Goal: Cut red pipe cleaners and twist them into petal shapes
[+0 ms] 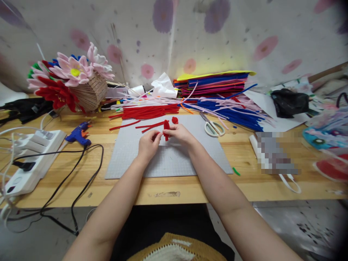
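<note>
Pinched nearly upright in the fingertips of the right hand (179, 134), facing the left: a fuzzy red piece (166, 127), narrow and elongated, rounded at the top, with a lower end jutting below the fingers. Within the left hand (148, 145), mostly covered, a small red bit (157, 133).

The left grip (147, 146) and right grip (180, 134) are both pinched, fingertips close together. Behind them, the bare left forearm (119, 199) and right forearm (214, 177) spread apart, slanting inward toward the grips.
</note>
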`<act>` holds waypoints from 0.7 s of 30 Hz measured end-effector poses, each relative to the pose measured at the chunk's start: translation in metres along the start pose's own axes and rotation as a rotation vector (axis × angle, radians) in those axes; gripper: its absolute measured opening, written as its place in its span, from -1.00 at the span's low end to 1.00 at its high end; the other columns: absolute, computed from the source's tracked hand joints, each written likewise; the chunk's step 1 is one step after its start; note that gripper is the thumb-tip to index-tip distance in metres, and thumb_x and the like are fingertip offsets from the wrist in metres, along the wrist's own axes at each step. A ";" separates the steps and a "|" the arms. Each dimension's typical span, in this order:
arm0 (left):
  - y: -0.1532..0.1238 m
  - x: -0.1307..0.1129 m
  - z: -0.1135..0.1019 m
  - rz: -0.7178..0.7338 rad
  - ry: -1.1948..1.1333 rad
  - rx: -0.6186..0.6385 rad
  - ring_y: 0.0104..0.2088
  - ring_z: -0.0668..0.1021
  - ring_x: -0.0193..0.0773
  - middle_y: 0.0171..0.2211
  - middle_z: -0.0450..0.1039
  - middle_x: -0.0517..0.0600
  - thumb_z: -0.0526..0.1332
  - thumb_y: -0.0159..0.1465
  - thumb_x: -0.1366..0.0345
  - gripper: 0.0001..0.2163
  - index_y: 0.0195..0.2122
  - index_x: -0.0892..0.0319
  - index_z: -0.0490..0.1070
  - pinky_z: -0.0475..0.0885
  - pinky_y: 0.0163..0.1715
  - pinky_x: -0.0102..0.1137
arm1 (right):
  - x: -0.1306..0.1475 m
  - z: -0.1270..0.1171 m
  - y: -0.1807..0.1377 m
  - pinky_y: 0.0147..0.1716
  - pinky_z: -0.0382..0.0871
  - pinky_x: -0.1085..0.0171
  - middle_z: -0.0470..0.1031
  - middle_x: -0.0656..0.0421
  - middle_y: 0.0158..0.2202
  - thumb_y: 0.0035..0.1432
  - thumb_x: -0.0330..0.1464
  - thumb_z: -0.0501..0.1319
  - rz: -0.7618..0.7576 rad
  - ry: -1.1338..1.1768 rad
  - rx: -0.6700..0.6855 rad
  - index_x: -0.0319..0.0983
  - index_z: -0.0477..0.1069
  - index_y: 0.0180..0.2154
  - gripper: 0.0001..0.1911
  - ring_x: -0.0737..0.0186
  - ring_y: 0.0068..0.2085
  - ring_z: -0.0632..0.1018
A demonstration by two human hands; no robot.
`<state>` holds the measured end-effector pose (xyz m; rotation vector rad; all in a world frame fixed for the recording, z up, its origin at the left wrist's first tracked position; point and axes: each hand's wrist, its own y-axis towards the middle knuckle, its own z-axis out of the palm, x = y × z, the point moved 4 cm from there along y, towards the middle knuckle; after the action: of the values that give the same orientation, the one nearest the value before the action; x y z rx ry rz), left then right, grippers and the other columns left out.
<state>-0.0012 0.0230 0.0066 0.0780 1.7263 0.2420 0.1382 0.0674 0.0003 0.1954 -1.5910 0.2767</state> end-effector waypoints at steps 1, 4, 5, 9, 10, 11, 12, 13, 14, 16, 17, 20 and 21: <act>0.001 0.002 0.001 -0.014 -0.036 -0.019 -0.57 0.39 -0.42 -0.59 0.36 -0.10 0.25 0.03 0.21 -0.87 -0.49 0.16 0.43 0.31 -0.50 -0.53 | 0.000 0.002 -0.001 -0.46 0.22 0.34 0.40 0.22 -0.63 -0.26 -0.23 0.33 0.017 0.044 0.015 -0.32 0.45 -0.56 -0.74 0.41 -0.55 0.37; 0.005 0.013 0.004 -0.114 -0.185 -0.076 -0.65 0.34 -0.46 -0.64 0.30 -0.14 0.22 0.05 0.14 -0.79 -0.49 0.19 0.35 0.33 -0.59 -0.52 | -0.003 0.011 -0.002 -0.44 0.26 0.34 0.43 0.20 -0.59 -0.31 -0.24 0.35 0.088 0.194 0.022 -0.31 0.45 -0.54 -0.73 0.39 -0.51 0.41; 0.006 0.018 0.006 -0.162 -0.225 -0.087 -0.67 0.34 -0.47 -0.65 0.29 -0.15 0.22 0.04 0.12 -0.77 -0.50 0.20 0.33 0.33 -0.60 -0.52 | -0.005 0.014 -0.002 -0.43 0.27 0.34 0.44 0.20 -0.59 -0.33 -0.26 0.36 0.114 0.242 0.009 -0.31 0.45 -0.55 -0.73 0.38 -0.51 0.42; 0.007 0.029 0.012 -0.300 -0.267 -0.065 -0.65 0.39 -0.45 -0.62 0.35 -0.10 0.23 0.00 0.06 -0.70 -0.52 0.24 0.34 0.35 -0.62 -0.53 | -0.014 0.020 0.001 -0.39 0.29 0.32 0.44 0.21 -0.60 -0.39 -0.33 0.37 0.167 0.372 -0.119 -0.30 0.45 -0.57 -0.77 0.37 -0.51 0.42; 0.007 0.030 0.013 -0.309 -0.270 -0.047 -0.62 0.42 -0.43 -0.59 0.38 -0.08 0.24 -0.01 0.06 -0.70 -0.50 0.25 0.37 0.37 -0.60 -0.52 | -0.015 0.020 0.002 -0.37 0.29 0.32 0.44 0.21 -0.60 -0.39 -0.35 0.37 0.161 0.383 -0.159 -0.30 0.45 -0.57 -0.78 0.37 -0.49 0.43; 0.007 0.029 0.014 -0.311 -0.275 -0.028 -0.58 0.44 -0.41 -0.55 0.41 -0.06 0.25 -0.02 0.07 -0.70 -0.47 0.25 0.40 0.38 -0.58 -0.51 | -0.016 0.019 0.003 -0.34 0.29 0.32 0.45 0.22 -0.59 -0.39 -0.36 0.36 0.153 0.388 -0.189 -0.30 0.45 -0.57 -0.80 0.36 -0.47 0.44; 0.006 0.028 0.014 -0.311 -0.283 -0.008 -0.53 0.45 -0.39 -0.50 0.43 -0.04 0.25 -0.02 0.08 -0.69 -0.43 0.25 0.43 0.40 -0.56 -0.50 | -0.017 0.019 0.004 -0.32 0.29 0.31 0.45 0.22 -0.59 -0.38 -0.37 0.36 0.145 0.387 -0.208 -0.29 0.45 -0.57 -0.81 0.35 -0.45 0.44; 0.006 0.026 0.015 -0.312 -0.294 0.010 -0.49 0.47 -0.38 -0.46 0.45 -0.03 0.26 -0.02 0.09 -0.69 -0.40 0.25 0.45 0.41 -0.54 -0.49 | -0.017 0.018 0.004 -0.29 0.29 0.31 0.45 0.22 -0.59 -0.37 -0.37 0.35 0.133 0.382 -0.216 -0.29 0.46 -0.57 -0.81 0.34 -0.43 0.45; 0.006 0.024 0.015 -0.319 -0.311 0.026 -0.46 0.47 -0.37 -0.43 0.46 -0.02 0.26 -0.01 0.10 -0.70 -0.37 0.25 0.47 0.42 -0.53 -0.49 | -0.017 0.018 0.005 -0.28 0.29 0.30 0.44 0.22 -0.58 -0.37 -0.37 0.35 0.120 0.369 -0.213 -0.29 0.46 -0.57 -0.82 0.33 -0.41 0.45; 0.006 0.021 0.014 -0.361 -0.364 0.061 -0.42 0.48 -0.35 -0.40 0.47 0.00 0.26 0.01 0.16 -0.73 -0.35 0.25 0.47 0.44 -0.51 -0.48 | -0.014 0.017 0.004 -0.28 0.29 0.30 0.45 0.21 -0.55 -0.35 -0.35 0.35 0.088 0.330 -0.199 -0.29 0.46 -0.56 -0.81 0.32 -0.40 0.44; 0.005 0.020 0.014 -0.399 -0.395 0.085 -0.42 0.49 -0.35 -0.40 0.48 0.01 0.25 0.03 0.19 -0.76 -0.35 0.26 0.47 0.45 -0.50 -0.48 | -0.013 0.017 0.004 -0.28 0.29 0.30 0.45 0.21 -0.53 -0.35 -0.36 0.35 0.067 0.314 -0.195 -0.29 0.46 -0.56 -0.81 0.32 -0.39 0.44; 0.004 0.018 0.014 -0.526 -0.476 0.185 -0.44 0.50 -0.36 -0.42 0.48 0.05 0.20 0.11 0.28 -0.82 -0.35 0.30 0.46 0.46 -0.50 -0.48 | -0.008 0.017 0.002 -0.32 0.29 0.33 0.47 0.20 -0.44 -0.32 -0.39 0.35 0.046 0.312 -0.165 -0.29 0.47 -0.52 -0.82 0.35 -0.37 0.44; 0.004 0.018 0.014 -0.555 -0.503 0.223 -0.44 0.50 -0.37 -0.42 0.49 0.05 0.18 0.13 0.31 -0.84 -0.35 0.31 0.45 0.46 -0.50 -0.48 | -0.007 0.017 0.001 -0.34 0.30 0.34 0.48 0.19 -0.41 -0.30 -0.40 0.34 0.056 0.327 -0.136 -0.29 0.48 -0.49 -0.81 0.36 -0.38 0.44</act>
<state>0.0093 0.0319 -0.0116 -0.1657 1.2067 -0.3568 0.1219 0.0632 -0.0074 -0.0007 -1.2862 0.2299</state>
